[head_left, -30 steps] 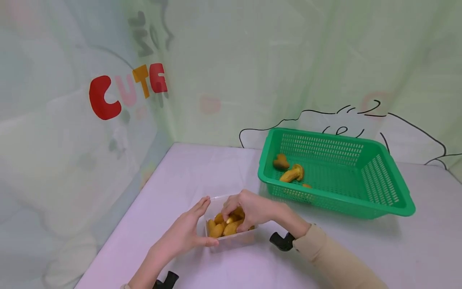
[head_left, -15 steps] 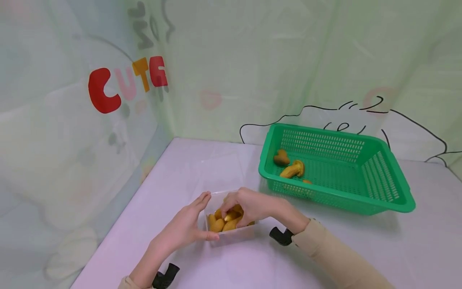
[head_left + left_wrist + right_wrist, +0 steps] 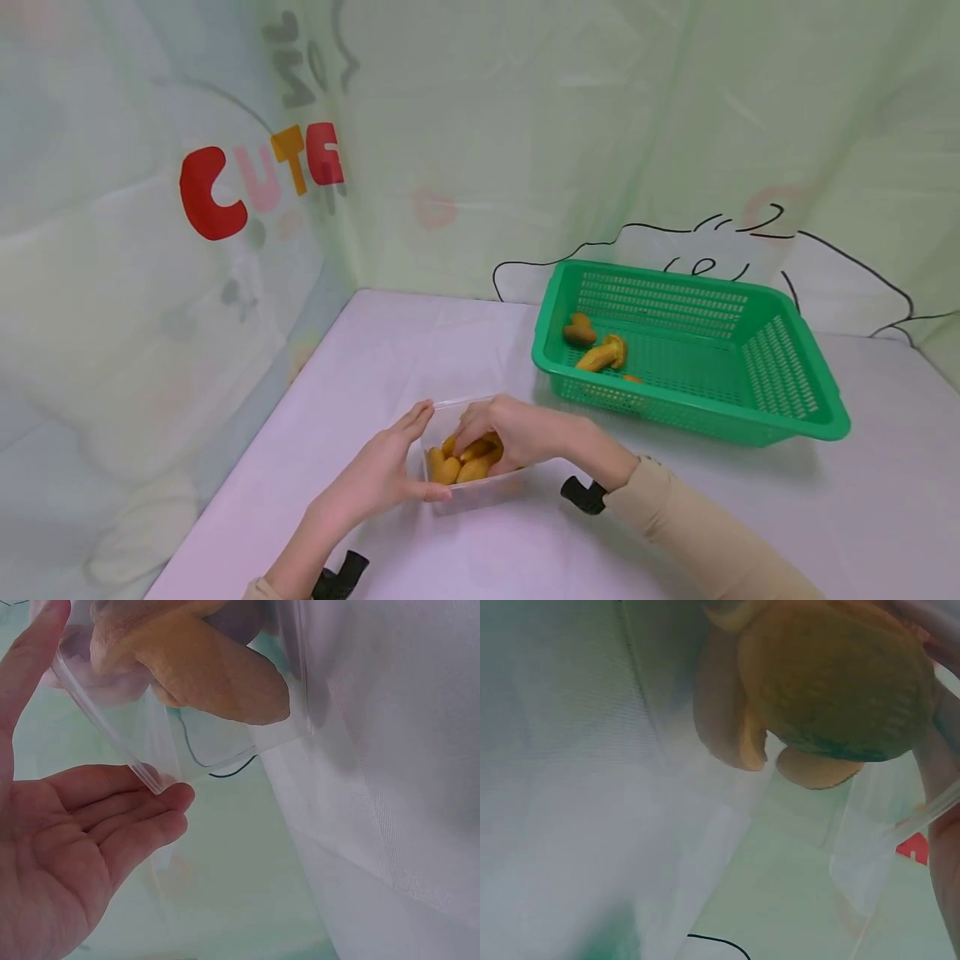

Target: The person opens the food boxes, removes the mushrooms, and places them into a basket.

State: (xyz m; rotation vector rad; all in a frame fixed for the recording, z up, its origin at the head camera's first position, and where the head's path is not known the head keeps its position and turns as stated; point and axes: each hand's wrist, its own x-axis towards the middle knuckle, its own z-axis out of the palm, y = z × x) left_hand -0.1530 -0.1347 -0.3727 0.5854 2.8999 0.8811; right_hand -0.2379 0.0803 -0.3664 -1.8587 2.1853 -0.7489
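A clear plastic box [image 3: 480, 500] stands on the table, filled with several yellow-brown mushrooms [image 3: 447, 472]. My left hand [image 3: 375, 471] holds the box at its left side, the thumb along the near rim and the fingers at the far left corner; the left wrist view has the fingertips [image 3: 176, 799] right at a rim corner. From the right my right hand [image 3: 525, 432] reaches down into the box, its fingers and thumb bent round a mushroom that they partly hide. A large rounded mushroom [image 3: 840, 682] shows through the box wall in the right wrist view.
A green plastic basket [image 3: 690, 400] stands behind and to the right of the box. At its left end lie a brownish mushroom [image 3: 579, 331] and a longer yellow one [image 3: 603, 355]. Printed curtains [image 3: 480, 150] close off the table at the back and left.
My right hand has shifted slightly among the mushrooms in the box. The left hand keeps its hold, and the basket stays as it was; the head view has tilted a little.
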